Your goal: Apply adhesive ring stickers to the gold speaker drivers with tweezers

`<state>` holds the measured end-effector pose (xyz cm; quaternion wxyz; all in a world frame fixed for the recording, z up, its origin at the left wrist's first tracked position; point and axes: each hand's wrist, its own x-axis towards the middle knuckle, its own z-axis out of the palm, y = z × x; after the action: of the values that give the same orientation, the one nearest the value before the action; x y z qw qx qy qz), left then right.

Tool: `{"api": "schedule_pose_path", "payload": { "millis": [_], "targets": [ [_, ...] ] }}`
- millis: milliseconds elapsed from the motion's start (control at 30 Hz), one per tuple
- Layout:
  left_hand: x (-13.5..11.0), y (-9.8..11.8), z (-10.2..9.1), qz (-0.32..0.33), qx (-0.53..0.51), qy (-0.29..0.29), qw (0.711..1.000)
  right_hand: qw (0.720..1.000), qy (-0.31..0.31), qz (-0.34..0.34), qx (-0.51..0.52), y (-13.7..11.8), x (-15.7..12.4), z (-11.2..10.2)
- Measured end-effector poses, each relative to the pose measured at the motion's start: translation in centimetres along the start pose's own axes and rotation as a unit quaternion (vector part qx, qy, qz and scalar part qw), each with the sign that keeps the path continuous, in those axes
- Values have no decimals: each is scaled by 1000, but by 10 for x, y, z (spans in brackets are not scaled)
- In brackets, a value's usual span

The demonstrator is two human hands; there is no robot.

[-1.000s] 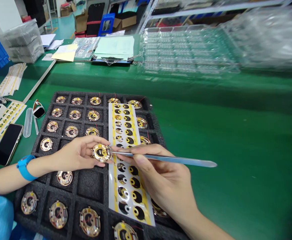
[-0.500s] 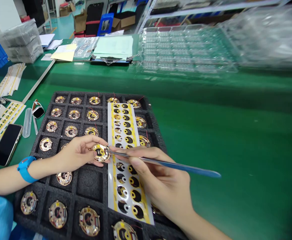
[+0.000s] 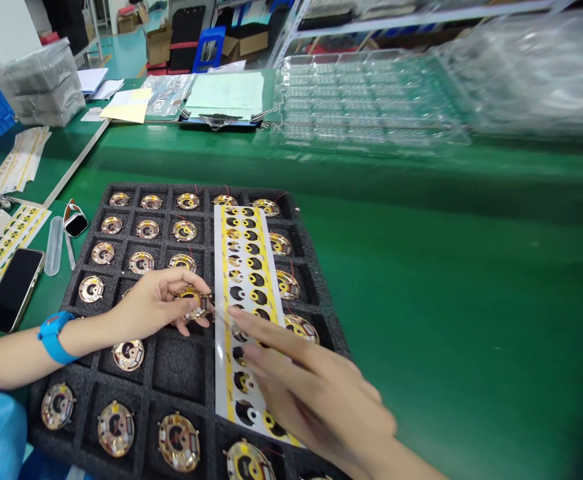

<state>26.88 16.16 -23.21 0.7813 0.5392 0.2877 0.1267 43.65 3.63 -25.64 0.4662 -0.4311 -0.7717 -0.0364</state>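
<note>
My left hand pinches a round gold watch case by its rim, above the black foam tray. The case is tilted and shows electronic parts inside. Just right of it is my right hand, smeared by motion, with fingers stretched towards the case. A thin metal tip, that of the tweezers, shows between the case and these fingers; the hand hides the rest. Beneath the right hand, a white and yellow sheet of black round stickers lies across the tray.
More gold watch cases sit in the tray's compartments. At left lie a phone, a smartwatch, a clear plastic tube and another sticker sheet. A clipboard and clear plastic trays stand along the back.
My right hand has turned and moved slightly down, and the tweezers' long blue handle is out of sight. The watch case in my left hand has tilted and shifted slightly left.
</note>
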Motion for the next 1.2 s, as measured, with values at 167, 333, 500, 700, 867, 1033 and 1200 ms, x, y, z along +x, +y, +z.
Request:
{"api": "schedule_pose_path", "payload": {
  "millis": [167,333,500,700,867,1033,1200],
  "targets": [
    [-2,4,-2,-12,25,10,1000,968,146,171,110,4,5,4],
    [-3,6,0,-20,-12,-8,1000,883,180,366,233,17,5,13],
    [-4,8,-1,-20,-23,-30,999,830,193,422,310,23,5,14],
    [-4,12,-5,-24,-4,-33,999,816,172,461,304,27,6,13],
    [-17,17,-3,-75,78,-96,989,818,173,449,316,27,8,12],
    [-52,29,3,-131,379,-173,899,835,157,449,275,23,10,11],
    [-82,37,9,-43,561,-165,810,843,156,440,267,22,10,11]
  ]
}}
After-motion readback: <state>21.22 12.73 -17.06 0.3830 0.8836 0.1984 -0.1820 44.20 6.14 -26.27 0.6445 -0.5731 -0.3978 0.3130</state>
